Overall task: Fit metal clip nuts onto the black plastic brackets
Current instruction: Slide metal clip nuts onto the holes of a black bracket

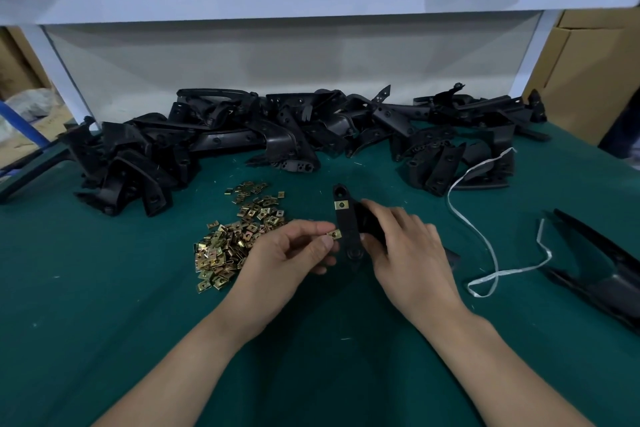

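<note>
Right hand (pixel 408 246) grips bracket (pixel 347 229) above the green table (pixel 138 322); one fitted clip nut (pixel 341 205) near its top; left hand (pixel 294 250) pinches second clip nut (pixel 334 234) at its edge — seating pending; loose nut heap (pixel 232 239) and bracket pile (pixel 277 135) remain — early stage, by judgement.

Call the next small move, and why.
Probably slide the clip rightward onto the bracket edge: the left hand pinches it at that edge, the right hand holds the bracket, and a fitted clip already sits higher up.
</note>
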The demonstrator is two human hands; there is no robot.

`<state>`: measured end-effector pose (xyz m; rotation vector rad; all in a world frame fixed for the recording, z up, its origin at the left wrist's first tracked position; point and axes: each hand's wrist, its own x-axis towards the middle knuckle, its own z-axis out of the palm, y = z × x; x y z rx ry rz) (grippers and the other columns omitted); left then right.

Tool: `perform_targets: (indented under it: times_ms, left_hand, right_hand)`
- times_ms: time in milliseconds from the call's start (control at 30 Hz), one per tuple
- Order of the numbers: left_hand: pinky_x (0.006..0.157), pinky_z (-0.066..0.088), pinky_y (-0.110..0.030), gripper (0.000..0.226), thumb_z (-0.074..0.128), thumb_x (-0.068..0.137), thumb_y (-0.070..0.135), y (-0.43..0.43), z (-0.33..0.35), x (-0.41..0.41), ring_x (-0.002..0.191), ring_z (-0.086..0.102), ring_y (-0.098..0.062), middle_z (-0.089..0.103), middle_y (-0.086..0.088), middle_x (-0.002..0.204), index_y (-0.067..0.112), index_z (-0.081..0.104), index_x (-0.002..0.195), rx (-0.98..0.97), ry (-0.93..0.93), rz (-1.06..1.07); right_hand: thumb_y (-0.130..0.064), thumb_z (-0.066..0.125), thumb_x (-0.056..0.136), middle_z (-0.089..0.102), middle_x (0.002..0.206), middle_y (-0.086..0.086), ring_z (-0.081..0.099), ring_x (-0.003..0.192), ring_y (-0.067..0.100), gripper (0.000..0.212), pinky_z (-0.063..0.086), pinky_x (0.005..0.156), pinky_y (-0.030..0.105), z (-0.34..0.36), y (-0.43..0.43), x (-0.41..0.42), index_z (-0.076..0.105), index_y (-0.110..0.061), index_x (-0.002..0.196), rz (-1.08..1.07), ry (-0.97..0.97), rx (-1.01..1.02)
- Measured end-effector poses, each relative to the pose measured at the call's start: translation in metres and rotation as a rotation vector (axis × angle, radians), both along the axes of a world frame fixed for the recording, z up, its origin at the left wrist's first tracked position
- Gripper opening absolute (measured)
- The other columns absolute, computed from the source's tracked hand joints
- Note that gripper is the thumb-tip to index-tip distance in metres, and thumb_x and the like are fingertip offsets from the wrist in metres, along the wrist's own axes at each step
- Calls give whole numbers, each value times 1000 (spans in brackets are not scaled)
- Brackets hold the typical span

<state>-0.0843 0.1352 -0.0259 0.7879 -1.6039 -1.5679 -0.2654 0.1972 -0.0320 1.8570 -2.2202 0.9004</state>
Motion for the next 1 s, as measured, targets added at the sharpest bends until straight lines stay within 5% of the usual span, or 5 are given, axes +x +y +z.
perform_targets:
  times_ms: [1000]
  left_hand:
    - [71, 54, -17, 21, 74, 77, 26, 0, 1, 0, 74, 70, -12, 77, -6, 88, 23, 79, 97, 60, 23, 21]
  right_hand:
    - [-25, 64, 95, 66, 118, -5, 56, 97, 25, 46, 33, 83, 35, 1, 0, 2, 52, -29, 139, -12, 10, -23]
